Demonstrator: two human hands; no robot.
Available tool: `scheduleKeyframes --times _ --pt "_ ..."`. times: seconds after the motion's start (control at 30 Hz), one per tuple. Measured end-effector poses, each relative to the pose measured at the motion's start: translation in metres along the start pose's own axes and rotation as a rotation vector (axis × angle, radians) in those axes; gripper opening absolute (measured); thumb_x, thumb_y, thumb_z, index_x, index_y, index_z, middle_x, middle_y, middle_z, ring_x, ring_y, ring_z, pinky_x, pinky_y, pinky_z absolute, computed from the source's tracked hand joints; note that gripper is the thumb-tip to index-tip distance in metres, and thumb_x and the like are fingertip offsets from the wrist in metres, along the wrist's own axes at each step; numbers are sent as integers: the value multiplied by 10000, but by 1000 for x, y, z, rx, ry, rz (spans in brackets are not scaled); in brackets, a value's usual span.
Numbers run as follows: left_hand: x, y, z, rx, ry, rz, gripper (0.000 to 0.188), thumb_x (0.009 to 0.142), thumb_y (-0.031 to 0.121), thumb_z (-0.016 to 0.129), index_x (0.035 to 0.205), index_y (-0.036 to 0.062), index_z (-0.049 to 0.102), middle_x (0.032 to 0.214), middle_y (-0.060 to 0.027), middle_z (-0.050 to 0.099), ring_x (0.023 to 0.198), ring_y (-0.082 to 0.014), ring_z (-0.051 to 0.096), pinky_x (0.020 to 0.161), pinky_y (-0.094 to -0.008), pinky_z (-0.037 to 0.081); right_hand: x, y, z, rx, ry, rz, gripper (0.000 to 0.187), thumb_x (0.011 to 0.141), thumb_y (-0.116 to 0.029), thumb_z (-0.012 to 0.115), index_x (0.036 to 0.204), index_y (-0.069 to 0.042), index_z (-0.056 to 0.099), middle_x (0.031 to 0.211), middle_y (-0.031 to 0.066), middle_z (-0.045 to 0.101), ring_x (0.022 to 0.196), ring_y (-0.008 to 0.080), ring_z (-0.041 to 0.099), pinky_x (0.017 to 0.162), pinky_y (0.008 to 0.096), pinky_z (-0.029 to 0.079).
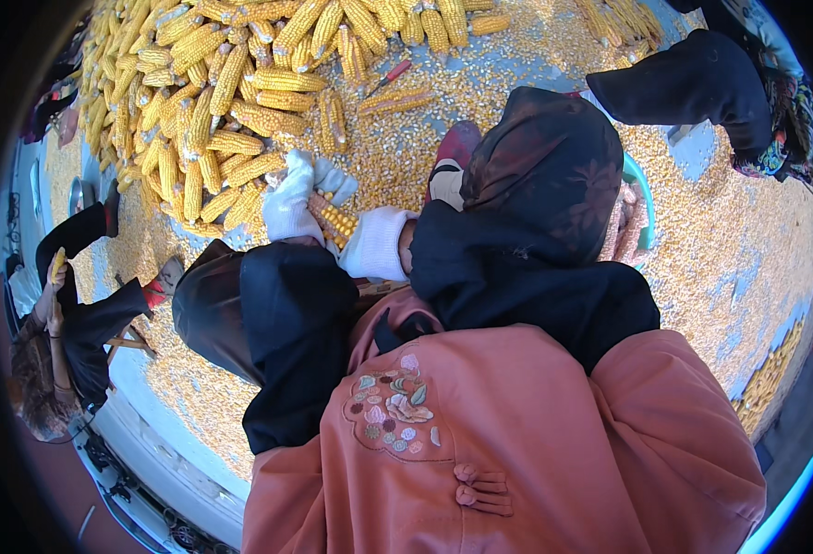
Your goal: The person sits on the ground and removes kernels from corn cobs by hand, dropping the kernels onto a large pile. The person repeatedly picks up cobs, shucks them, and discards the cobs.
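Observation:
Both my hands wear white work gloves and meet in front of my knees, at the near edge of a big heap of yellow corn cobs (pixel 226 83). Between them is a corn cob (pixel 337 222), with rows of yellow kernels on one part and a bare reddish stretch on another. My left hand (pixel 288 201) is closed on its far end. My right hand (pixel 371 246) wraps the near side, its fingers partly hidden by the cob and cuff. Loose kernels (pixel 383 138) lie thickly on the ground just beyond.
A red-handled tool (pixel 392 76) and a single cob (pixel 395 102) lie past my hands. Beside my right knee stands a green basin (pixel 645 203) of stripped cobs (pixel 624 226). At left a seated person (pixel 60 323) holds a cob; another person's dark-clothed leg (pixel 688 88) extends from the right.

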State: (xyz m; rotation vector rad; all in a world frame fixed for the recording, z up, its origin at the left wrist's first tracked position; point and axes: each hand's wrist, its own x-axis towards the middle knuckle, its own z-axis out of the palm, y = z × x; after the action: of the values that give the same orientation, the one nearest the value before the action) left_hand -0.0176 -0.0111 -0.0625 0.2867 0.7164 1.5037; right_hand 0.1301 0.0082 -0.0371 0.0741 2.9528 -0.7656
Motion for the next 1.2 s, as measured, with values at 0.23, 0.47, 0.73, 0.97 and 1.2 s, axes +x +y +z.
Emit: scheduleKeyframes --times 0.23,0.47,0.73,0.97,1.2 --pt "-18 9 42 221 750 96 547 764 527 536 990 30 505 898 -125 528 809 -277 525 694 -431 467 9 3 7 237 27 233 325 827 -307 412 1011 -96 575 757 153 609 655 303 596 574 386 478" --pt "-7 12 41 194 814 164 565 773 553 502 1030 50 473 914 -96 537 774 -227 527 651 -400 486 -9 7 -52 1466 59 859 529 781 -535 477 1004 -58 532 665 104 558 510 192 552 459 300 458" --pt "-36 13 40 329 577 17 408 812 361 558 983 -9 538 778 -99 597 545 -181 565 564 -336 524 -30 20 -48 1958 782 692 630 708 -628 510 965 -52 506 660 74 522 468 153 519 429 270 447" --pt "-63 14 69 389 343 -144 364 846 324 518 994 -7 531 767 -78 599 461 -94 484 481 -291 496 -28 24 -51 2181 877 664 659 675 -714 458 968 -124 475 685 52 506 459 137 510 428 271 452" --pt "-72 8 58 56 495 117 316 855 305 510 1027 40 520 851 -92 603 495 -102 482 545 -291 498 -16 14 -40 2205 657 650 863 681 -735 408 1148 -10 363 854 123 492 700 197 533 615 337 484"
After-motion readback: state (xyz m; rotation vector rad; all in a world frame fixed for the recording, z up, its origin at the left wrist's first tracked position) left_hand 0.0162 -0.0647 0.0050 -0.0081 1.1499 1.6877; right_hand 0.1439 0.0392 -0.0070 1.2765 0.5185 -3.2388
